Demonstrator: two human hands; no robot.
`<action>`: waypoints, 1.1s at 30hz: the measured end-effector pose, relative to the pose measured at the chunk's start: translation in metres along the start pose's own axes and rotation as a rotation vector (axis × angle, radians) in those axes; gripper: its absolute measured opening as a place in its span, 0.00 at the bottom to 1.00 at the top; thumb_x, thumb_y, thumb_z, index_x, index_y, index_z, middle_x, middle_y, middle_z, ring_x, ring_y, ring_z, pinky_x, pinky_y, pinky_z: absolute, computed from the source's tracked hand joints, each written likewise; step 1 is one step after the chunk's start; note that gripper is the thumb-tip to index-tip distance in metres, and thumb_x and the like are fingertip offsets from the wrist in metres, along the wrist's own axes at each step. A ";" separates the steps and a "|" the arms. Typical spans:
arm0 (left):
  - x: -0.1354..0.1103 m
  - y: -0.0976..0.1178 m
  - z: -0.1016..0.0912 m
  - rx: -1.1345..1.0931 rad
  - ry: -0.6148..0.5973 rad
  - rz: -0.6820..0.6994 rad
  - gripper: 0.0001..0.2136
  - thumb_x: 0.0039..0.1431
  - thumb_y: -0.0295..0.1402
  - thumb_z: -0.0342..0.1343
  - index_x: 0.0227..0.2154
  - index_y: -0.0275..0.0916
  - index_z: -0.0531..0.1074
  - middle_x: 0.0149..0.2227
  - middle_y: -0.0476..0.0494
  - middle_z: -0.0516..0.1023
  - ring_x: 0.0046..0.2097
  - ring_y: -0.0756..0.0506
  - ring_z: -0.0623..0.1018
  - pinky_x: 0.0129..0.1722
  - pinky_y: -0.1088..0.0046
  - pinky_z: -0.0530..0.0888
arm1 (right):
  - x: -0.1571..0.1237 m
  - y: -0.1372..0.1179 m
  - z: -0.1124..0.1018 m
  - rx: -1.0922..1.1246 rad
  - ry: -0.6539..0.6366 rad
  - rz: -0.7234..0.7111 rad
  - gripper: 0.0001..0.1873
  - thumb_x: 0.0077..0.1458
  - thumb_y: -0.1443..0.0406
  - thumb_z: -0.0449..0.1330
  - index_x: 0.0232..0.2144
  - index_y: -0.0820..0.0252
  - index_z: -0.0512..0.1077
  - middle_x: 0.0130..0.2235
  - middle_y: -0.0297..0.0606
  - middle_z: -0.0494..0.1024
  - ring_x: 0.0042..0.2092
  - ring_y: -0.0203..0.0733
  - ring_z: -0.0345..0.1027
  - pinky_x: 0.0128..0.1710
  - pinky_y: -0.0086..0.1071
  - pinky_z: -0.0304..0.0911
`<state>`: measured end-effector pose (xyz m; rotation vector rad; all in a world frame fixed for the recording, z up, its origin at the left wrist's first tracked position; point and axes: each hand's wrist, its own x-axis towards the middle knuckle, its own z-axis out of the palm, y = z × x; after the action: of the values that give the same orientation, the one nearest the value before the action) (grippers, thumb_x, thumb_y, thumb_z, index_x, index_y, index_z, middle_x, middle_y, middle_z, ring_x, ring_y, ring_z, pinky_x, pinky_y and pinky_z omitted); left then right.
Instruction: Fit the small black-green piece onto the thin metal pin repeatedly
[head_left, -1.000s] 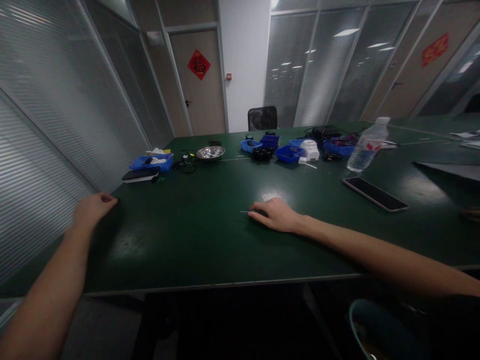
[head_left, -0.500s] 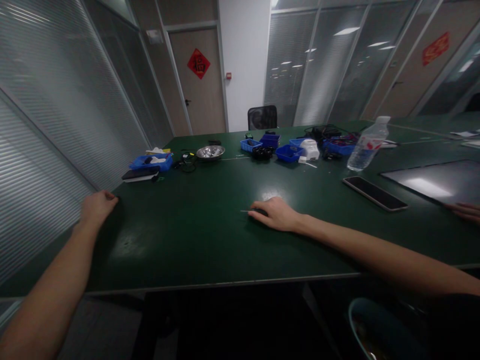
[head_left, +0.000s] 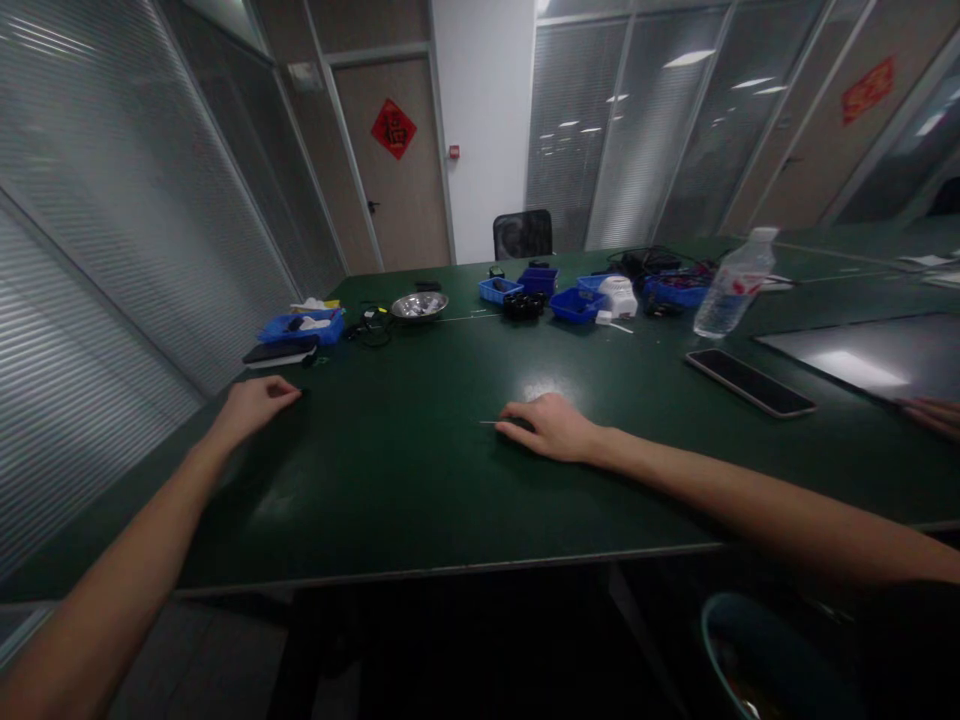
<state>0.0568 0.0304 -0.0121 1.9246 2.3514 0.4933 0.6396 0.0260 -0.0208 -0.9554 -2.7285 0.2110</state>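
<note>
My right hand (head_left: 549, 427) lies on the green table (head_left: 420, 500) near its middle, fingers curled over a small dark tool (head_left: 517, 424). A thin metal tip of the tool sticks out to the left. My left hand (head_left: 253, 402) hovers low over the table's left part with its fingers loosely curled, and nothing shows in them. It is nearest to a flat black device (head_left: 280, 351) and a blue bin (head_left: 301, 325) farther back.
At the back stand a metal bowl (head_left: 420, 305), several blue bins (head_left: 574, 305), a white device (head_left: 619, 297) and cables. A water bottle (head_left: 731, 283), a phone (head_left: 748, 382) and a grey panel (head_left: 862, 355) lie to the right. Another person's hand (head_left: 932, 412) touches that panel. A round bin (head_left: 750, 650) sits below the table edge.
My left hand has moved from the table's left edge forward and to the right over the surface. My right hand has stayed put. The grey panel at the right slid into view.
</note>
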 end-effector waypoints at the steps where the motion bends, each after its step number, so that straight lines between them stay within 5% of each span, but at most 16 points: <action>1: -0.004 0.022 0.006 -0.073 -0.011 0.092 0.16 0.64 0.46 0.63 0.44 0.40 0.82 0.41 0.49 0.85 0.45 0.42 0.81 0.45 0.72 0.73 | 0.000 0.000 0.000 0.000 0.004 -0.001 0.27 0.77 0.48 0.49 0.52 0.60 0.79 0.32 0.39 0.80 0.31 0.41 0.71 0.34 0.33 0.56; 8: -0.060 0.191 0.049 -0.509 -0.310 0.559 0.17 0.65 0.44 0.65 0.49 0.39 0.77 0.45 0.42 0.83 0.45 0.42 0.83 0.47 0.66 0.78 | -0.001 0.000 0.002 0.003 0.027 -0.004 0.28 0.77 0.47 0.49 0.52 0.60 0.79 0.31 0.38 0.80 0.30 0.40 0.70 0.34 0.34 0.55; 13: -0.093 0.262 0.069 -0.601 -0.376 0.760 0.11 0.66 0.36 0.64 0.48 0.38 0.75 0.44 0.43 0.81 0.44 0.45 0.80 0.44 0.69 0.76 | -0.001 -0.001 0.001 -0.006 0.037 -0.008 0.26 0.76 0.48 0.50 0.51 0.59 0.80 0.31 0.38 0.80 0.29 0.39 0.69 0.33 0.33 0.53; 17: -0.101 0.277 0.083 -0.660 -0.355 0.759 0.12 0.65 0.32 0.64 0.49 0.39 0.72 0.42 0.44 0.79 0.42 0.46 0.79 0.41 0.70 0.74 | -0.001 0.000 0.002 0.000 0.039 -0.009 0.26 0.76 0.48 0.51 0.49 0.59 0.80 0.30 0.38 0.80 0.28 0.39 0.68 0.32 0.33 0.52; 25: -0.108 0.266 0.081 -0.568 -0.263 0.780 0.21 0.67 0.34 0.64 0.61 0.42 0.70 0.47 0.43 0.80 0.49 0.42 0.79 0.51 0.64 0.75 | -0.001 0.000 0.002 0.039 0.039 -0.019 0.26 0.76 0.48 0.51 0.51 0.60 0.80 0.30 0.38 0.80 0.29 0.39 0.69 0.32 0.33 0.53; 33: -0.107 0.268 0.076 -0.447 -0.211 0.827 0.08 0.71 0.36 0.61 0.47 0.39 0.79 0.46 0.42 0.79 0.48 0.41 0.77 0.50 0.61 0.73 | -0.001 -0.001 0.000 0.027 0.039 -0.021 0.26 0.76 0.48 0.51 0.51 0.59 0.80 0.32 0.39 0.82 0.30 0.40 0.71 0.33 0.33 0.54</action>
<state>0.3518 -0.0122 -0.0242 2.4548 1.1056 0.7235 0.6395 0.0249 -0.0209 -0.9137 -2.6923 0.2223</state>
